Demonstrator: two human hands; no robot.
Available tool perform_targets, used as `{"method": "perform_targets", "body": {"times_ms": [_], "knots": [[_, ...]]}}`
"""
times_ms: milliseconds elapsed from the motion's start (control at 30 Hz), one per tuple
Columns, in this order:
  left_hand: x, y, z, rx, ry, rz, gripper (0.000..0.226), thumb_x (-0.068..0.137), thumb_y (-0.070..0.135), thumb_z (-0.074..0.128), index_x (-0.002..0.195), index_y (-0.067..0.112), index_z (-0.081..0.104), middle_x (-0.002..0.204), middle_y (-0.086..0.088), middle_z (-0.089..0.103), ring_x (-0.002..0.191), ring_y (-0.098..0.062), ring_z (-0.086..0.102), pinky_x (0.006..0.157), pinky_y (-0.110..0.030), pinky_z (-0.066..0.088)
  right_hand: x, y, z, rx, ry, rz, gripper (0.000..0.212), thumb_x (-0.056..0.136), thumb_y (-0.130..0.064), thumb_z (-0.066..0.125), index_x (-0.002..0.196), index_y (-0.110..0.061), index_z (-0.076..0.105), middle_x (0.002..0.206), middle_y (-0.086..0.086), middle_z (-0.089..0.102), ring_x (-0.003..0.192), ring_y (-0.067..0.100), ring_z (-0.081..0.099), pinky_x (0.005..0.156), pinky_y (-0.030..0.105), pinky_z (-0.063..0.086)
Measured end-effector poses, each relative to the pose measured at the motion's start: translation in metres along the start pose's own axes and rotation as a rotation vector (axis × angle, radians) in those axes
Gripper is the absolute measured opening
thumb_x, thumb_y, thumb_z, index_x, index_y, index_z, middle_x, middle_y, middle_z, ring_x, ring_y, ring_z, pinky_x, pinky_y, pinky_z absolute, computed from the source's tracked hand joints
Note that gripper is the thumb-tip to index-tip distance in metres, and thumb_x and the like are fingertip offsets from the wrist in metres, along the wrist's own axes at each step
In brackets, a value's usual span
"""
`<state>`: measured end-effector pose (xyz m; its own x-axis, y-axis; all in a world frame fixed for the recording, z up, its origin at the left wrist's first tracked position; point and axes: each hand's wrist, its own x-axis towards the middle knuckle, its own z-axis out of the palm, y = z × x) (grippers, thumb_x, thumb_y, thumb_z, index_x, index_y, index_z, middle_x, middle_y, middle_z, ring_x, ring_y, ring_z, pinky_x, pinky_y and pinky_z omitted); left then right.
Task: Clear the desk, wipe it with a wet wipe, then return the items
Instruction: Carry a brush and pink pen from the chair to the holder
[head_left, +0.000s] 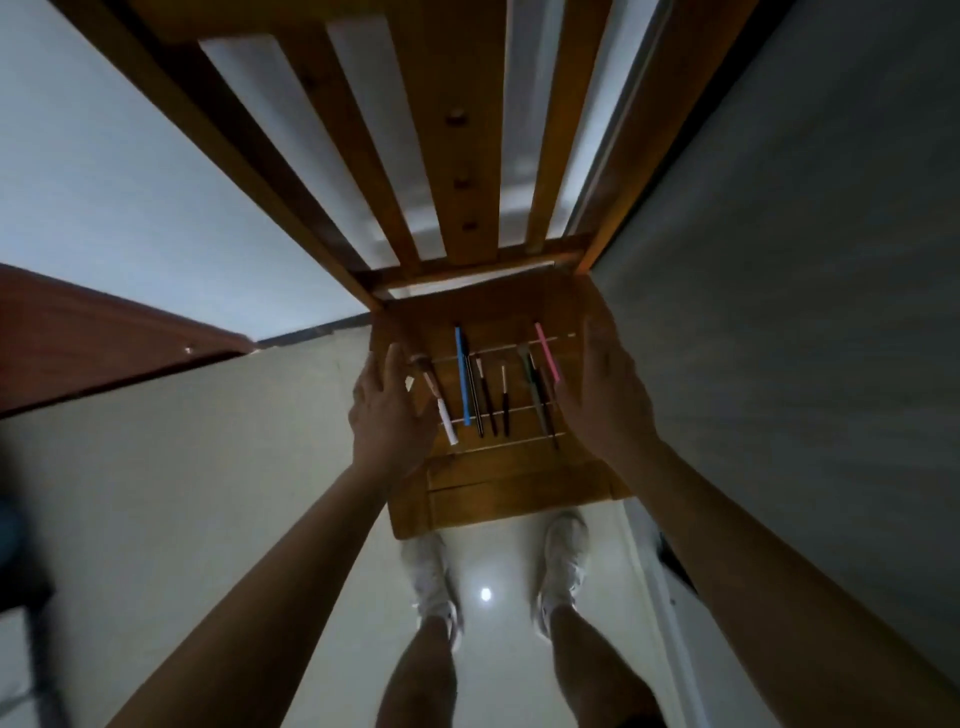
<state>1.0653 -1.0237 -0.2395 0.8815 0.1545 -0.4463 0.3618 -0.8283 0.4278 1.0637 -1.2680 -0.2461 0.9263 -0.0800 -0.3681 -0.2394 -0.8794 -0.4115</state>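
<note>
Several pens and small brushes lie side by side on the seat of a wooden chair (519, 493): a white-handled brush (442, 410) at the left, a blue pen (462, 382), thin dark brushes (488, 395) in the middle, and a pink pen (546, 352) at the right. My left hand (389, 410) hovers over the seat's left edge, fingers spread, next to the white-handled brush. Just right of the pink pen, my right hand (605, 395) is held flat and open above the seat's right edge. Neither hand holds anything.
The chair's slatted back (467, 156) rises straight ahead. A reddish wooden surface (78, 343) juts in from the left. A grey wall (805, 260) is close on the right. My feet in white shoes (434, 582) stand on the glossy floor below the seat.
</note>
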Motion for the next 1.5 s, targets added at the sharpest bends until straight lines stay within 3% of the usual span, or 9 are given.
{"method": "perform_targets", "body": {"times_ms": [167, 367, 467, 633, 800, 1000, 1300, 1400, 1500], "knots": [[0.016, -0.045, 0.071, -0.033, 0.057, -0.190, 0.076, 0.094, 0.043, 0.061, 0.154, 0.019, 0.022, 0.161, -0.007, 0.025, 0.146, -0.033, 0.027, 0.114, -0.056, 0.033, 0.017, 0.028, 0.073, -0.010, -0.054, 0.117, 0.074, 0.102, -0.046, 0.049, 0.159, -0.020, 0.011, 0.152, 0.015, 0.041, 0.132, 0.036, 0.050, 0.100, 0.047, 0.047], [0.042, -0.059, 0.108, 0.019, 0.143, -0.233, 0.078, 0.086, 0.063, 0.061, 0.146, 0.020, 0.035, 0.152, -0.009, 0.036, 0.138, -0.031, 0.036, 0.109, -0.048, 0.038, 0.034, 0.049, 0.108, -0.066, -0.042, 0.211, 0.042, 0.103, -0.048, 0.046, 0.134, -0.020, 0.047, 0.129, 0.012, 0.054, 0.113, 0.032, 0.059, 0.081, 0.041, 0.051], [0.044, -0.059, 0.117, 0.018, 0.163, -0.179, 0.064, 0.089, 0.053, 0.063, 0.139, 0.017, 0.045, 0.142, -0.009, 0.044, 0.129, -0.028, 0.043, 0.103, -0.040, 0.041, 0.037, 0.054, 0.113, -0.004, -0.021, 0.223, 0.032, 0.104, -0.047, 0.046, 0.122, -0.021, 0.053, 0.119, 0.008, 0.058, 0.104, 0.028, 0.060, 0.075, 0.035, 0.046], [0.043, -0.061, 0.118, -0.088, 0.150, -0.135, 0.042, 0.093, 0.031, 0.066, 0.129, 0.012, 0.054, 0.126, -0.007, 0.055, 0.111, -0.024, 0.055, 0.085, -0.028, 0.044, 0.042, 0.055, 0.114, 0.177, -0.098, 0.261, 0.029, 0.101, -0.043, 0.055, 0.116, -0.019, 0.058, 0.111, 0.004, 0.065, 0.096, 0.024, 0.065, 0.076, 0.037, 0.054], [0.046, -0.064, 0.116, -0.164, 0.142, -0.163, 0.035, 0.092, 0.031, 0.068, 0.120, 0.012, 0.059, 0.117, -0.005, 0.063, 0.096, -0.013, 0.053, 0.076, -0.024, 0.039, 0.040, 0.054, 0.117, 0.219, -0.076, 0.248, 0.020, 0.098, -0.034, 0.063, 0.111, -0.018, 0.062, 0.085, -0.011, 0.060, 0.071, 0.004, 0.057, 0.057, 0.016, 0.037], [0.042, -0.067, 0.122, -0.182, 0.148, -0.196, 0.030, 0.090, 0.030, 0.070, 0.112, 0.011, 0.064, 0.113, -0.006, 0.065, 0.094, -0.014, 0.054, 0.065, -0.014, 0.032, 0.029, 0.060, 0.114, 0.293, 0.009, 0.242, 0.024, 0.098, -0.033, 0.063, 0.113, -0.016, 0.072, 0.087, -0.009, 0.065, 0.077, 0.010, 0.063, 0.056, 0.016, 0.042], [0.032, -0.065, 0.116, -0.307, 0.225, -0.228, 0.025, 0.088, 0.029, 0.074, 0.104, 0.012, 0.066, 0.107, -0.002, 0.071, 0.089, -0.009, 0.058, 0.066, -0.010, 0.033, 0.015, 0.068, 0.111, 0.449, 0.060, 0.292, 0.034, 0.096, -0.042, 0.063, 0.120, -0.020, 0.074, 0.103, -0.005, 0.075, 0.090, 0.008, 0.067, 0.063, 0.016, 0.042], [0.018, -0.057, 0.099, -0.400, 0.240, -0.266, 0.027, 0.085, 0.034, 0.076, 0.101, 0.015, 0.066, 0.105, 0.001, 0.071, 0.089, -0.011, 0.062, 0.072, -0.017, 0.043, 0.003, 0.061, 0.099, 0.443, 0.050, 0.283, 0.038, 0.096, -0.047, 0.062, 0.123, -0.022, 0.073, 0.106, -0.005, 0.075, 0.091, 0.009, 0.067, 0.066, 0.020, 0.047], [-0.009, -0.037, 0.063, -0.531, 0.234, -0.288, 0.022, 0.083, 0.034, 0.078, 0.096, 0.019, 0.069, 0.096, 0.003, 0.072, 0.087, -0.013, 0.067, 0.083, -0.035, 0.057, -0.020, 0.039, 0.067, 0.468, 0.061, 0.242, 0.035, 0.095, -0.051, 0.062, 0.120, -0.029, 0.073, 0.095, -0.010, 0.075, 0.078, 0.010, 0.066, 0.066, 0.028, 0.052]]}}
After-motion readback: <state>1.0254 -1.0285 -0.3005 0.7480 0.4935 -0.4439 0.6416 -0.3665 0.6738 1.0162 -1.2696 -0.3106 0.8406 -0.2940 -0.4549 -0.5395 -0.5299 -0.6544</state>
